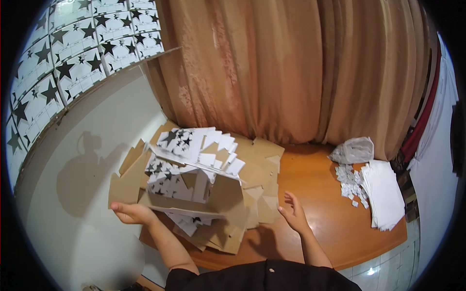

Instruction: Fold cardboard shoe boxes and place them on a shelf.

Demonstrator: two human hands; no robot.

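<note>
Head view: open carton at the left end of the worktop, left hand at its edge, right hand free.
The carton (229,191), brown with star-printed white faces, stands tilted over loose cardboard (264,169) and star-printed sheets (206,140) at the left end of the worktop (310,179); left hand (132,213) is at its lower left flap, its grip partly hidden, so cannot tell whether it pinches; right hand (292,213), fingers spread, hangs apart, toward the near edge. Judgement: one-sided support may let the panels swing; bracing the right wall with the free palm should steady them. Handle by fold lines, not thin flap tips, and keep clear of the white paper stack (383,194) at the right end.
</note>
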